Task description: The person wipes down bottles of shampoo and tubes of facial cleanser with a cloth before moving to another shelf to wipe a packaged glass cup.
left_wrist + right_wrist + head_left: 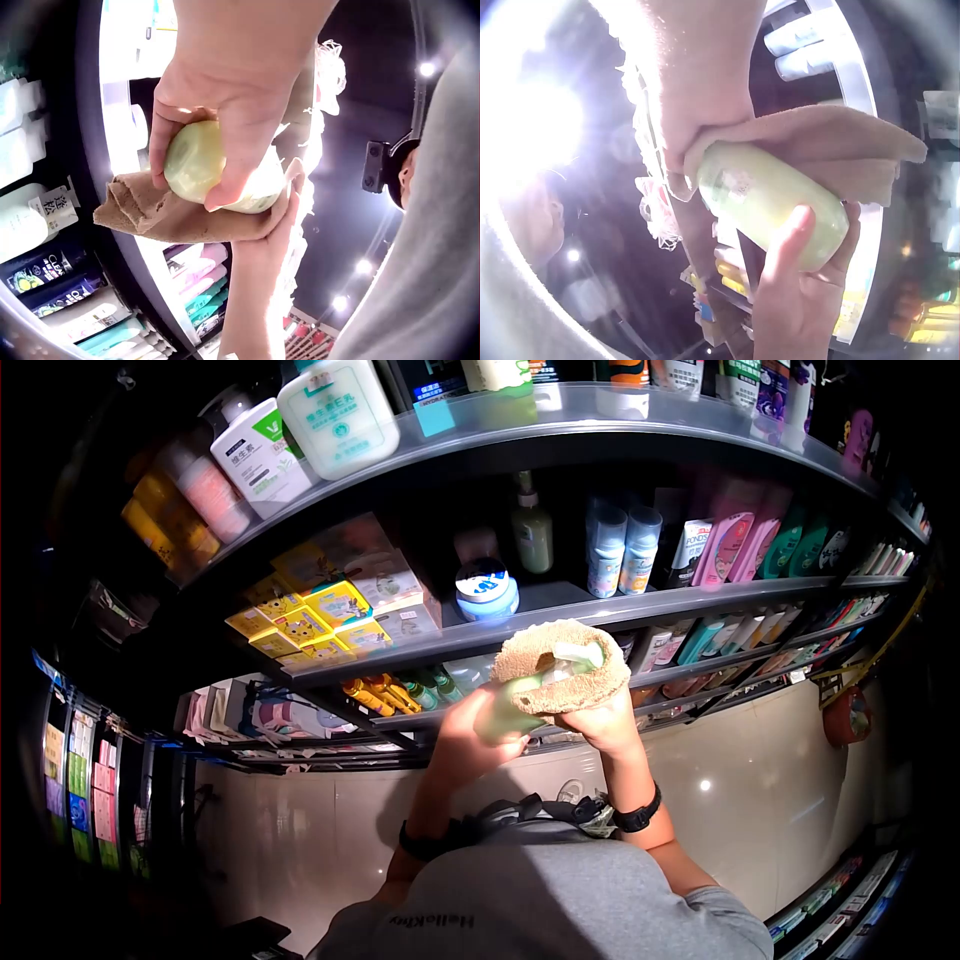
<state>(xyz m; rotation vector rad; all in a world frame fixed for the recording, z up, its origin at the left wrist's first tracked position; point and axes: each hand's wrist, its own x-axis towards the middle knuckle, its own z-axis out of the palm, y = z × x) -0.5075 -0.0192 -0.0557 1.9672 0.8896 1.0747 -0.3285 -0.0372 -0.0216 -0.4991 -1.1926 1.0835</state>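
Note:
A pale green bottle [780, 199] lies tilted between both hands in front of the shelves. My left hand [470, 738] grips its rounded base end, with thumb and fingers on either side, as the left wrist view shows. Over the bottle's other end is a tan cloth [540, 645], folded and hanging out to one side. My right hand [603, 722] holds the cloth against the bottle from beneath in the head view. In the right wrist view the right fingers are partly hidden by the cloth. A whitish-green part of the bottle shows within the cloth's folds.
A middle shelf [700, 598] just ahead bears a blue-and-white jar [487, 592], a pump bottle [532, 535], two spray cans and yellow boxes [338, 603]. Large white bottles [338, 420] stand on the shelf above. A reddish basket [847, 717] sits on the tiled floor at right.

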